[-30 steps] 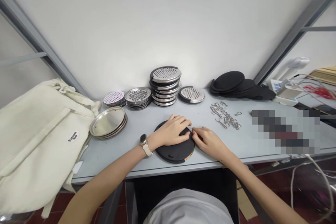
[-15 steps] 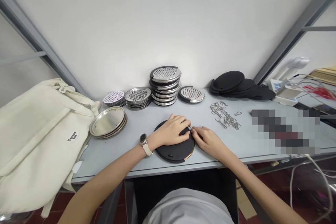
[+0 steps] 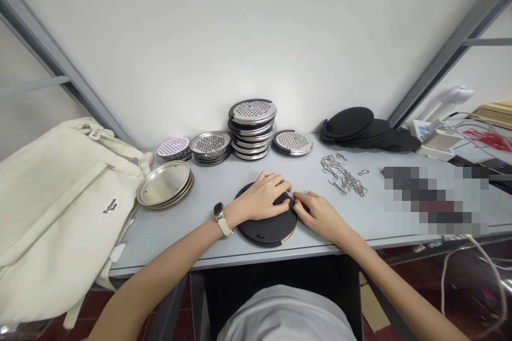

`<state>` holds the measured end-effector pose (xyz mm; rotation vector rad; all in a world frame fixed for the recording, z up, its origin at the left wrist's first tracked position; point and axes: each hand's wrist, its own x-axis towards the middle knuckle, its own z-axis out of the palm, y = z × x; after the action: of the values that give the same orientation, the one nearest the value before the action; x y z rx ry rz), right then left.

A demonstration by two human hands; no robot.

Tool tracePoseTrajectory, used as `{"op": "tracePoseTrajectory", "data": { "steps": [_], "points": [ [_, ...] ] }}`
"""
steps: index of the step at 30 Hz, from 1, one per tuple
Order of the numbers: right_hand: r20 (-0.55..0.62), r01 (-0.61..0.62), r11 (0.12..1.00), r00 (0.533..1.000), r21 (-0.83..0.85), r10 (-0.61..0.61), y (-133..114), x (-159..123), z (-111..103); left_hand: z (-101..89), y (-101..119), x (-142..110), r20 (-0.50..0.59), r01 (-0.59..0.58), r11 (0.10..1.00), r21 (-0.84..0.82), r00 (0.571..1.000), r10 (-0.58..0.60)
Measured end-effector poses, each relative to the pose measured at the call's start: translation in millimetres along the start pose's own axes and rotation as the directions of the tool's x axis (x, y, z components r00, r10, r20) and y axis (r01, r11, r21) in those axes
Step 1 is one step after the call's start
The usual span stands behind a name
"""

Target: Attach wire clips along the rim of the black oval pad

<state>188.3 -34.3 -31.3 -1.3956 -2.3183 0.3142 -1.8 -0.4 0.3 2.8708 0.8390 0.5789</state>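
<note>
Black and round, a disc (image 3: 266, 233) is pinned flat on the pale grey counter (image 3: 160, 245), with a thin coppery edge showing at its near right rim. It is pressed down by the left hand (image 3: 260, 199), whose fingers are curled over the far part of the disc in a firm hold; a wristwatch (image 3: 218, 212) with a pale strap is worn on that wrist. A small metal clip (image 3: 288, 195) is pinched between the clenched fingers of the right hand (image 3: 318, 218) at the disc's far right edge, its exact shape being hidden by those fingers. Beyond the hands, perforated steel grater discs are set out: a tall stack (image 3: 252, 113), a single disc (image 3: 292, 143) to its right, a lower stack (image 3: 210, 144) to its left, and a pink-dotted stack (image 3: 173, 147) further left. Plain steel dishes (image 3: 164, 184) are piled at the left, beside a cream canvas bag (image 3: 60, 208). Overlapping black discs (image 3: 347, 122) are laid at the far right, and a heap of metal clasps (image 3: 342, 173) is spread just nearer than them.
</note>
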Motion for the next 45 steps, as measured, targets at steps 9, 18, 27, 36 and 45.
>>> {"op": "tracePoseTrajectory", "data": {
  "steps": [9, 18, 27, 36, 45],
  "points": [
    [0.000, -0.010, 1.000, 1.000, 0.024, 0.010, -0.3, 0.1, -0.9, 0.7, -1.2, 0.0, 0.017, -0.015, 1.000, 0.022, 1.000, 0.014],
    [0.024, -0.017, 1.000, 1.000, 0.015, 0.016, 2.5, -0.7, 1.6, 1.8, -2.6, -0.8, 0.027, -0.025, 1.000, 0.009, 0.999, 0.025],
    [0.013, -0.007, 1.000, 1.000, -0.015, 0.007, 2.5, -1.8, 2.4, -3.1, 4.0, -0.2, -0.011, -0.053, 0.998, -0.035, 0.999, 0.052],
    [-0.019, -0.004, 1.000, 1.000, -0.018, 0.003, 4.4, -0.8, 4.5, -0.7, 1.2, -0.3, -0.006, -0.107, 0.993, -0.045, 0.994, 0.106],
    [-0.031, 0.002, 1.000, 1.000, -0.026, -0.003, 2.7, -0.5, 4.0, 1.9, 0.2, 0.6, -0.006, -0.156, 0.988, -0.023, 0.988, 0.156]
  ]
}}
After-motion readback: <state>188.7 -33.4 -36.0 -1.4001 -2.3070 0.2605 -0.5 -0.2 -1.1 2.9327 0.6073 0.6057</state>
